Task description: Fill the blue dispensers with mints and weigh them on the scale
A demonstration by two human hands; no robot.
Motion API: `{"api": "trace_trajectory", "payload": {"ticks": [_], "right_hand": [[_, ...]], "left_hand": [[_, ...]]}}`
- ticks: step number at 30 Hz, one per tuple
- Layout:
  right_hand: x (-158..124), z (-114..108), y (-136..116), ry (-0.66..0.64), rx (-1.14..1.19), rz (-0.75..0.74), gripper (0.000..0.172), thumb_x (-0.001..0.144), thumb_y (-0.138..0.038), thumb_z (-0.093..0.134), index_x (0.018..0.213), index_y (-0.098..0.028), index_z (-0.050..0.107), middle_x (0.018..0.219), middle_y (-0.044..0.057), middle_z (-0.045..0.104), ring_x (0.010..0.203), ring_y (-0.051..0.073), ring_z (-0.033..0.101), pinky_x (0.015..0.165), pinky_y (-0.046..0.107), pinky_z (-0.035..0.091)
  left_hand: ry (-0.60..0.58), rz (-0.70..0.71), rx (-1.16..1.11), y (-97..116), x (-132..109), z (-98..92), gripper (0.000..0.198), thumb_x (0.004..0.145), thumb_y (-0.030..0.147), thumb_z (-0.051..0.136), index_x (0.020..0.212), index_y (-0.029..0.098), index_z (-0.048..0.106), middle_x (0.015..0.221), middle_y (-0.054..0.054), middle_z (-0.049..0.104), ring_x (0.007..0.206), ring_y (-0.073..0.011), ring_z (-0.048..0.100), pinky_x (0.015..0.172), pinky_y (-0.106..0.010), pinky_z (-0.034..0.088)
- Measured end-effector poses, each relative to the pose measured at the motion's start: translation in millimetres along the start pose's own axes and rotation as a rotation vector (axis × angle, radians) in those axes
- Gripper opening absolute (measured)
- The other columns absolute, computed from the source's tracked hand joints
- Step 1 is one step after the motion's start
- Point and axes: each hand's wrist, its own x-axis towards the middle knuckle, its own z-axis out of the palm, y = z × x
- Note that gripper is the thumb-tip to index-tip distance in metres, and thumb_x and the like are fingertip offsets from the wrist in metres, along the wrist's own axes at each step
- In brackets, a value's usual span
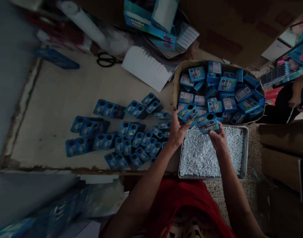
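Matching blue printed boxes [207,125]

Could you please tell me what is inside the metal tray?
Small white and pale blue pellets lie in the metal tray. They hide its bottom; the right hand and its blue box cover some pellets.

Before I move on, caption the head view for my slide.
Left hand and right hand each hold a blue box near a pellet-filled tray.

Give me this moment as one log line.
Left hand: holds blue Caramelo box; right hand: holds second Caramelo box; nearby: metal tray, pale pellets
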Motion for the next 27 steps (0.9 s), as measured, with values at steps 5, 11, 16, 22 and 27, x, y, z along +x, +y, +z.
{"api": "trace_trajectory", "payload": {"ticks": [5, 11, 16, 22, 27], "right_hand": [[-26.3, 2.6, 7.1, 0.016, 0.112, 0.152, 0.071, 0.057, -0.052, 0.103, 0.116, -0.032, 0.070, 0.122, 0.004, 0.082, 0.107, 0.027, 0.078, 0.095, 0.044, 0.067], [-70.8, -1.5, 41.5, 0.065, 0.154, 0.370, 0.077, 0.056, -0.055, 0.107, 0.114, -0.029, 0.063, 0.088, -0.004, 0.079, 0.070, 0.016, 0.072, 0.063, 0.029, 0.063], [-100.4, -8.8, 72.6, 0.087, 0.162, 0.467, 0.081, 0.052, -0.059, 0.109, 0.105, -0.029, 0.055, 0.074, -0.008, 0.075, 0.058, 0.014, 0.068, 0.060, 0.030, 0.065], [-102.9, -25.3, 91.1, 0.016, 0.199, 0.537, 0.089, 0.045, -0.064, 0.109, 0.104, -0.028, 0.053, 0.073, -0.009, 0.075, 0.060, 0.015, 0.071, 0.062, 0.030, 0.065], [-92.0, -44.0, 85.9, -0.132, -0.505, 0.445, 0.065, 0.074, -0.073, 0.096, 0.106, -0.027, 0.063, 0.063, -0.005, 0.069, 0.060, 0.023, 0.073, 0.067, 0.035, 0.060]], "left_hand": [[-0.161, -0.132, -0.055, -1.8, -34.5, -3.6, 0.052, 0.098, 0.064, 0.068, 0.136, 0.030, 0.061, 0.131, -0.009, 0.074, 0.127, -0.0309, 0.074, 0.110, -0.047, 0.064], [0.110, -0.230, 0.035, -43.4, -98.5, 9.5, 0.076, 0.078, 0.060, 0.096, 0.134, 0.031, 0.053, 0.128, -0.006, 0.074, 0.114, -0.0252, 0.078, 0.099, -0.038, 0.065], [0.229, -0.376, 0.145, -79.0, -132.6, 14.2, 0.075, 0.075, 0.053, 0.099, 0.129, 0.027, 0.054, 0.116, -0.004, 0.076, 0.100, -0.0231, 0.079, 0.089, -0.036, 0.066], [0.321, -0.461, 0.125, -91.5, -135.9, 29.5, 0.082, 0.063, 0.043, 0.106, 0.125, 0.024, 0.057, 0.113, -0.004, 0.076, 0.096, -0.0205, 0.077, 0.088, -0.035, 0.064], [0.308, -0.372, 0.175, -95.8, -141.6, 12.7, 0.071, 0.073, 0.045, 0.101, 0.123, 0.023, 0.056, 0.112, -0.003, 0.075, 0.094, -0.0205, 0.076, 0.088, -0.036, 0.064]]}}
